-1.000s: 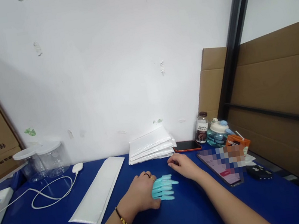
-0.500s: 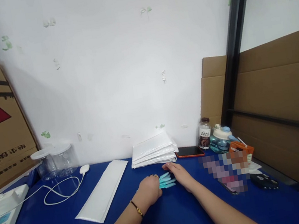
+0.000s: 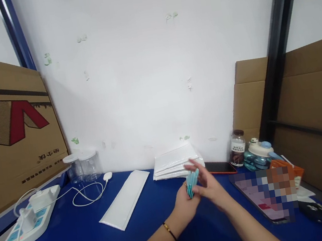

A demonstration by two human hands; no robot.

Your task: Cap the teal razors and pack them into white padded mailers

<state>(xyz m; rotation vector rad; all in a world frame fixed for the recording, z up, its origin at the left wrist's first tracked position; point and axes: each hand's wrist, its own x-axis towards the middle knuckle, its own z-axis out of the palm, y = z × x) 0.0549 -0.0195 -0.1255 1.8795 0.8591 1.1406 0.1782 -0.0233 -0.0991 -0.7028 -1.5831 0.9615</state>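
Observation:
My left hand (image 3: 186,203) is closed round a bundle of slim turquoise pen-like sticks (image 3: 192,180), raised a little above the blue table. The sticks stand up at a tilt, their lower part inside the fist. Close on the right is my right hand (image 3: 208,186), fingers spread and curved round the upper part of the bundle; whether it touches the sticks I cannot tell. Behind the hands lies a stack of white padded envelopes (image 3: 173,162). A single long white envelope (image 3: 126,200) rests flat to the left.
On the left are a power strip (image 3: 47,222) with plugs, a white cable, two clear lidded jars (image 3: 89,166) and a cardboard box (image 3: 13,135). At right stand a brown-capped bottle (image 3: 237,149) and a teal water bottle (image 3: 257,157), with phones and a dark object nearby.
My left hand has lifted the bundle off the table and turned it from lying sideways to pointing up. My right hand has come in beside it. The view has swung left.

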